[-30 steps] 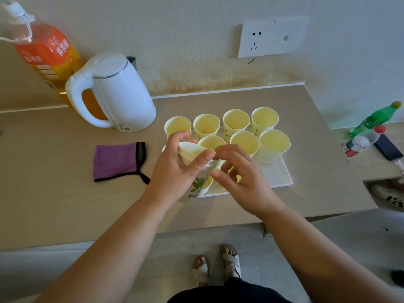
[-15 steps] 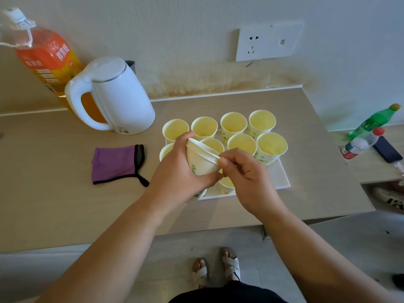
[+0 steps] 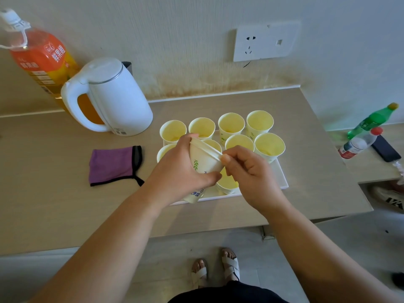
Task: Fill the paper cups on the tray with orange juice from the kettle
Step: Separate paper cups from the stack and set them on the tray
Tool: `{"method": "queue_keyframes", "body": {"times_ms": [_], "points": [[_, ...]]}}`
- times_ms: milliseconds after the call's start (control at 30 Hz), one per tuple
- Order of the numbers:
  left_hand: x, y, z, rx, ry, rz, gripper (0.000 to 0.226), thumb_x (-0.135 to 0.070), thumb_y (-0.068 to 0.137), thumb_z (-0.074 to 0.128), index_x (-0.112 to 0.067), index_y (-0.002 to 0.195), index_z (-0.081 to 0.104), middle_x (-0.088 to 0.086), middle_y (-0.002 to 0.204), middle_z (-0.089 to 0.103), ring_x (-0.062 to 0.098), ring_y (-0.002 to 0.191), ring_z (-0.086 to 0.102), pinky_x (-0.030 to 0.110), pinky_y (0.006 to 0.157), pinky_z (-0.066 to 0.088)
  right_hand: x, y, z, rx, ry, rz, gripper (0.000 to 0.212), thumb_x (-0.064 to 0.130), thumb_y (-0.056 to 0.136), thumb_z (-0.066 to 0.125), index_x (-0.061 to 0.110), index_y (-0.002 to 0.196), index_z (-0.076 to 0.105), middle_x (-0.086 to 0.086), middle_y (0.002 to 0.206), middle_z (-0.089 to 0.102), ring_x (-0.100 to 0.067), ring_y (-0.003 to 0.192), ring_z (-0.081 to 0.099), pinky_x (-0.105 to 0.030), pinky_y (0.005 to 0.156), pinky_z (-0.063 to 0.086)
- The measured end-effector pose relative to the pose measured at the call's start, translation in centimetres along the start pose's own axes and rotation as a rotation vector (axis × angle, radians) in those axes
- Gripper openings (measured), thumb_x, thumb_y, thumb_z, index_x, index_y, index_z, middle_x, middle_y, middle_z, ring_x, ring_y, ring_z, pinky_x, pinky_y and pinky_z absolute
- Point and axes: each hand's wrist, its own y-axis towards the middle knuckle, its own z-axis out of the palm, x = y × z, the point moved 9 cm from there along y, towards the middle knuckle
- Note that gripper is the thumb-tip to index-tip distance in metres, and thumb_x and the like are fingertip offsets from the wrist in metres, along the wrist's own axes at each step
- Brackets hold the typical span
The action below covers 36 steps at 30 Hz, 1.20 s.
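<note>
Far left, against the wall, our juice bottle (image 3: 41, 62) stands behind the white kettle (image 3: 109, 97), whose handle faces left toward us and whose body sits just beside the tray's back-left corner. Nearer us lies a purple cloth (image 3: 113, 164), apart from everything.

Our left hand (image 3: 181, 171) is wrapped around the wall of a stack of paper cups (image 3: 204, 159), tipped so that the long axis runs from its base, low and near us, up and away to the rims, which point toward the back right. Our right hand (image 3: 249, 173) meets it from the right, thumb and forefinger pinched on the top rim; we judge it is peeling one cup free of the stack.

Below both hands the white tray (image 3: 282, 178) carries cups (image 3: 230, 124) standing upright in rows, mouths open. Whether they hold juice already we cannot tell; the yellow insides hide it.

So the kettle lies to the left and behind, on the left hand's side, handle turned that way. That hand is nearer but occupied. The free space on the tray is the front right, under the right hand, so the separated cup should go down there first.
</note>
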Motion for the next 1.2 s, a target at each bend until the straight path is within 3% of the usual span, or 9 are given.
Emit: {"method": "queue_keyframes", "body": {"times_ms": [100,233,467,767,967,1067,1133,1200], "points": [[-0.3,-0.3,0.1,-0.018,0.149,0.044,0.096,-0.043,0.064,0.079,-0.030,0.143,0.026,-0.015,0.106,0.048,0.011,0.097,0.053,0.026,0.076,0.042,0.5,0.5,0.0,0.024,-0.081,0.004,0.014,0.030,0.085,0.059,0.032,0.072,0.058,0.007,0.068,0.055,-0.004,0.060,0.041,-0.016,0.058,0.036],[-0.4,-0.6,0.8,-0.021,0.238,0.076,0.097,-0.044,0.067,0.077,-0.031,0.145,0.021,-0.008,0.118,0.051,0.016,0.105,0.053,0.028,0.075,0.041,1.1,1.0,0.9,0.118,-0.209,-0.027,0.019,0.018,0.091,0.061,0.028,0.075,0.059,0.012,0.061,0.050,-0.008,0.058,0.041,-0.017,0.056,0.034],[-0.4,-0.1,0.3,-0.120,0.305,0.011,0.090,-0.046,0.070,0.074,-0.028,0.142,0.025,-0.006,0.129,0.051,0.020,0.109,0.056,0.029,0.074,0.044,1.0,0.8,0.5,-0.149,-0.206,-0.043,0.019,0.032,0.085,0.052,0.018,0.077,0.063,0.018,0.057,0.050,-0.005,0.056,0.045,-0.017,0.054,0.034],[-1.3,0.1,-0.3,-0.195,0.480,0.051,0.086,-0.048,0.073,0.069,-0.023,0.142,0.023,-0.005,0.129,0.049,0.023,0.104,0.058,0.030,0.069,0.042,0.3,0.9,0.2,-0.199,-0.117,-0.008,0.021,0.020,0.092,0.055,0.026,0.072,0.056,0.015,0.059,0.053,-0.005,0.058,0.044,-0.014,0.056,0.035],[-0.4,0.4,-0.2,-0.124,0.343,-0.007,0.083,-0.049,0.068,0.072,-0.028,0.138,0.032,-0.008,0.121,0.054,0.020,0.102,0.057,0.030,0.073,0.045,1.8,1.1,0.4,-0.213,-0.218,-0.169,0.024,0.032,0.089,0.050,0.014,0.078,0.062,0.021,0.065,0.049,0.000,0.063,0.045,-0.010,0.057,0.034],[-0.3,0.5,-0.1,-0.081,0.247,0.007,0.074,-0.046,0.064,0.076,-0.028,0.127,0.040,-0.011,0.107,0.055,0.018,0.096,0.058,0.031,0.072,0.047,2.7,1.2,0.4,-0.153,-0.219,-0.236,0.023,0.034,0.089,0.047,0.021,0.075,0.059,0.023,0.064,0.049,0.000,0.063,0.044,-0.010,0.057,0.033],[-0.8,0.4,-0.4,-0.092,0.285,0.049,0.081,-0.044,0.065,0.077,-0.028,0.133,0.037,-0.010,0.117,0.053,0.019,0.103,0.057,0.032,0.075,0.047,2.4,1.6,0.2,-0.107,-0.098,-0.161,0.023,0.036,0.090,0.049,0.025,0.070,0.054,0.021,0.059,0.051,0.001,0.057,0.044,-0.010,0.056,0.032],[-1.5,0.1,-0.6,-0.139,0.365,0.161,0.091,-0.040,0.064,0.080,-0.025,0.140,0.033,-0.005,0.130,0.050,0.022,0.109,0.055,0.033,0.078,0.048,1.5,2.7,-0.7,-0.101,0.001,0.010,0.025,0.033,0.094,0.051,0.019,0.075,0.059,0.021,0.057,0.053,0.002,0.053,0.045,-0.011,0.056,0.032]]}}
